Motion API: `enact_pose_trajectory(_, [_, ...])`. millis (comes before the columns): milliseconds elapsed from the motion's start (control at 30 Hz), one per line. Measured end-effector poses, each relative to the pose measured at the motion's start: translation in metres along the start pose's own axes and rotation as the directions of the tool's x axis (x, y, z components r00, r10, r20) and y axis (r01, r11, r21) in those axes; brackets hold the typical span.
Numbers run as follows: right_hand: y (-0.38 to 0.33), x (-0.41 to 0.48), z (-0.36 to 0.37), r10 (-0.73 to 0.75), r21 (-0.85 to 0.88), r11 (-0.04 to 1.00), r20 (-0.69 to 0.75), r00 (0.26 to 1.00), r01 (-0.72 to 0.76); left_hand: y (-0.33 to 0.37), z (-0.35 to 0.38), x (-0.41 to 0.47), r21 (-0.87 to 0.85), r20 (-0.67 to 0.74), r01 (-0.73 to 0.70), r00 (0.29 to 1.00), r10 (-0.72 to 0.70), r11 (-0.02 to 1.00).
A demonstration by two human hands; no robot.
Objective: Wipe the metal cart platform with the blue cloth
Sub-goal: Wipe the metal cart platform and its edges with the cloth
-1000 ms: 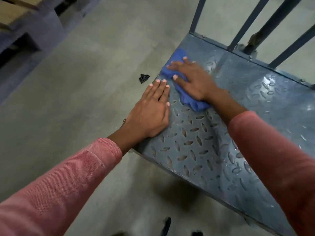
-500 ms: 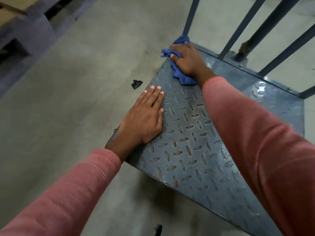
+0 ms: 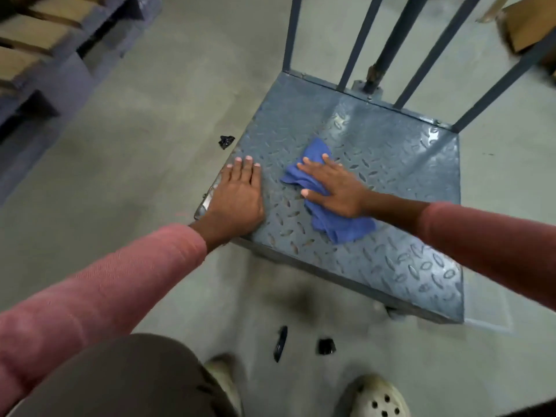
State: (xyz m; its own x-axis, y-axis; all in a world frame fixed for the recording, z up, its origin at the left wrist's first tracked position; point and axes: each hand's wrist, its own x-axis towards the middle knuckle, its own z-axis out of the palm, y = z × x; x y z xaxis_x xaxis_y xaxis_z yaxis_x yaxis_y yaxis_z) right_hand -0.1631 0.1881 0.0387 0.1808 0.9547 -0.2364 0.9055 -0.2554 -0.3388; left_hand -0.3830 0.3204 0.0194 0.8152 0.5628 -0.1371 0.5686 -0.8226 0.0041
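The metal cart platform (image 3: pixel 391 164) is grey-blue tread plate and fills the middle and right of the head view. A crumpled blue cloth (image 3: pixel 337 224) lies on its near-left part. My right hand (image 3: pixel 334 185) presses flat on the cloth with straight, spread fingers. My left hand (image 3: pixel 237 197) rests flat on the platform's left corner, fingers straight, a little left of the cloth and apart from it.
Upright metal bars (image 3: pixel 358 40) rise from the platform's far edge. Small black scraps (image 3: pixel 226 141) lie on the concrete floor left of the cart, and others (image 3: pixel 326 346) lie near my shoes (image 3: pixel 376 398). Grey pallets (image 3: pixel 45 64) stand at the far left.
My right hand has slid the blue cloth back from the platform's far-left corner toward the near middle. My left hand has stayed pressed on the left edge. The camera has pulled back.
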Motion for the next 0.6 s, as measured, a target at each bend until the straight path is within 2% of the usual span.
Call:
enact_pose_trajectory(100, [0.012, -0.055, -0.023, 0.187, 0.062, 0.975, 0.280, 0.942, -0.212, 0.006, -0.028, 0.005, 0.236, 0.148, -0.092, 0.987, 0.057, 0.967])
enact_pose_trajectory(167, [0.019, -0.080, -0.042, 0.223, 0.166, 0.945, 0.301, 0.927, -0.281, 0.015, -0.049, 0.007, 0.335, 0.220, -0.154, 0.972, 0.082, 0.930])
enact_pose_trajectory(267, [0.026, -0.104, -0.056, 0.279, 0.298, 0.905, 0.122, 0.953, -0.303, 0.027, -0.069, 0.011, 0.483, 0.249, -0.252, 0.958, 0.144, 0.838])
enact_pose_trajectory(333, [0.028, -0.120, -0.052, 0.355, 0.291, 0.899, -0.048, 0.933, -0.327, 0.040, -0.079, 0.014, 0.523, 0.211, -0.265, 0.961, 0.178, 0.810])
enact_pose_trajectory(400, [0.029, -0.136, -0.039, 0.366, 0.172, 0.924, -0.148, 0.919, -0.340, 0.056, -0.076, 0.018, 0.375, 0.138, -0.226, 0.973, 0.187, 0.899])
enact_pose_trajectory(467, [0.029, -0.158, -0.020, 0.293, 0.064, 0.956, -0.193, 0.936, -0.286, 0.078, -0.064, 0.015, 0.141, 0.033, -0.306, 0.952, 0.305, 0.941])
enact_pose_trajectory(533, [0.026, -0.183, 0.000, 0.196, -0.064, 0.974, -0.265, 0.944, -0.220, 0.096, -0.044, 0.010, 0.083, -0.084, -0.515, 0.849, 0.521, 0.853])
enact_pose_trajectory(600, [0.018, -0.201, 0.018, 0.143, -0.139, 0.969, -0.354, 0.924, -0.204, 0.106, -0.029, 0.007, 0.125, -0.079, -0.672, 0.727, 0.682, 0.730])
